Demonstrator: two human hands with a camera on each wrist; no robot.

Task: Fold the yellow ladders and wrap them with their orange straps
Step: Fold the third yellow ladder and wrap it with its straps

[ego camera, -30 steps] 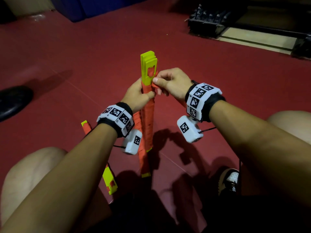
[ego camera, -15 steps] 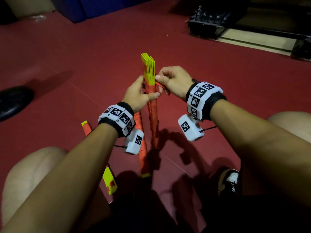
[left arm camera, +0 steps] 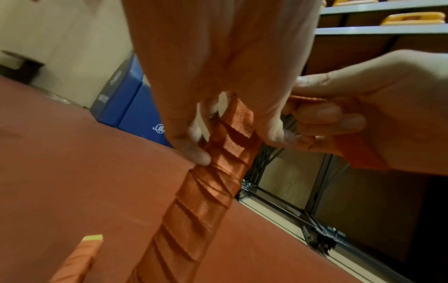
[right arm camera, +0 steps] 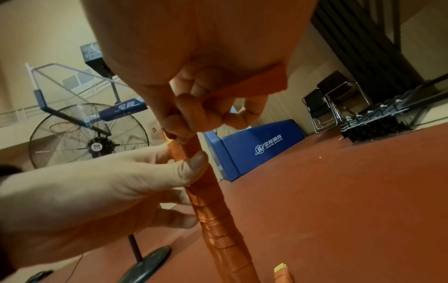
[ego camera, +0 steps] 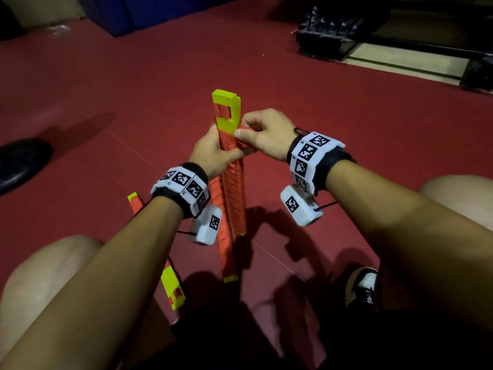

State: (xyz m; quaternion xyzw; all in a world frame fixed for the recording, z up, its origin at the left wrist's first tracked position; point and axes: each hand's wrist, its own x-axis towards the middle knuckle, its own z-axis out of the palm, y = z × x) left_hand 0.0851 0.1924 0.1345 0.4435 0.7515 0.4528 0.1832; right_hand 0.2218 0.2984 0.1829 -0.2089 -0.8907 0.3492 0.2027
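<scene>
Ladder [ego camera: 231, 182] nearly wrapped: our left hand [ego camera: 213, 153] grips it, right hand [ego camera: 262, 134] pinches strap [right arm camera: 244, 84]; next, secure the end.

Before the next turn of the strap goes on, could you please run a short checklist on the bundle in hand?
1. Left hand grips the wrapped ladder just below its yellow tip: ok.
2. Right hand pinches the strap's free end: ok.
3. Strap coils on the shaft lie close, no bare yellow between them in the left wrist view: ok.
4. Wrap has reached the top: not ok, the yellow tip is uncovered.
5. Loose strap remaining is enough to finish: cannot tell.
6. Other wrapped bundles on the floor lie apart from the strap's free end: ok.
</scene>
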